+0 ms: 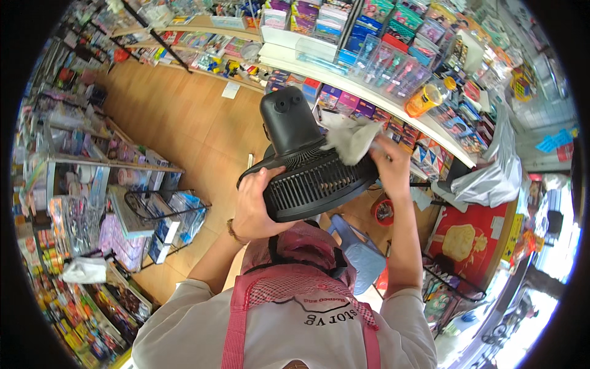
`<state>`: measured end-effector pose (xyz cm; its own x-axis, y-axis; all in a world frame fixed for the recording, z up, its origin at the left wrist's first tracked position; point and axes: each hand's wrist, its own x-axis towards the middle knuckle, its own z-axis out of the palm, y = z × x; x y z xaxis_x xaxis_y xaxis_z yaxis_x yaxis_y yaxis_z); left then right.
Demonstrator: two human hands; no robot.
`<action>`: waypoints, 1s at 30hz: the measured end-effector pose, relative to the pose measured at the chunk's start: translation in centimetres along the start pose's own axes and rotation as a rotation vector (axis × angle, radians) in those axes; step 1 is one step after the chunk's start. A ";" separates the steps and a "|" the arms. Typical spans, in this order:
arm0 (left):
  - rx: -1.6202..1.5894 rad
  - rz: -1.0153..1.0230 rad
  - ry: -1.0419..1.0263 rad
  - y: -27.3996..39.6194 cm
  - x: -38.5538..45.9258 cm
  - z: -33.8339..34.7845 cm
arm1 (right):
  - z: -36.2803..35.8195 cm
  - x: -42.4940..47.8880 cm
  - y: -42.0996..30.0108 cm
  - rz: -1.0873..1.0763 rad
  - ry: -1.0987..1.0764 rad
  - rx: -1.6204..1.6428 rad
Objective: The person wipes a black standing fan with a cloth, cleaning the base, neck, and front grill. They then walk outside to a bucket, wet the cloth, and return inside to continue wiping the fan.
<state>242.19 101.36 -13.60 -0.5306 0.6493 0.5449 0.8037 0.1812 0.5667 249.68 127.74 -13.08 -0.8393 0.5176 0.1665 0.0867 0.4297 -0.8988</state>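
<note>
Directly before me is the head of a black electric fan [318, 184], its slatted guard towards me and its motor housing [289, 120] pointing away. My left hand [258, 203] grips the left rim of the guard, thumb below and fingers over the top. On the other side my right hand [392, 163] holds a pale grey-white cloth [352, 140]. That cloth lies against the back of the guard, to the right of the motor housing. Part of the right fingers is hidden behind the cloth and the guard.
White shelving [359, 76] with boxed goods runs along the far right. An orange drink bottle [428, 98] stands on its ledge. A blue plastic stool [362, 258] is close at my right. Left, a wire rack [161, 207] juts over the wooden floor [207, 124].
</note>
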 end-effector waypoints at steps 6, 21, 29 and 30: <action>-0.033 0.015 -0.047 -0.6 -1.3 -0.8 | 0.4 2.8 -4.1 -0.088 -0.646 -0.031; -0.093 0.001 -0.110 -1.3 -1.9 -1.0 | 1.3 10.5 4.0 0.340 -1.049 -0.307; -0.063 -0.011 -0.045 -1.8 -1.1 -0.8 | 7.6 8.3 -4.9 -0.209 -1.110 -0.197; -0.023 0.014 -0.035 -1.9 -1.3 -0.6 | 8.3 8.0 -5.5 -0.202 -1.160 -0.238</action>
<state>241.19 99.75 -14.96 -0.5090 0.6775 0.5310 0.8044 0.1548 0.5735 238.06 123.40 -10.17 -0.8220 -0.4970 -0.2780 -0.1081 0.6155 -0.7807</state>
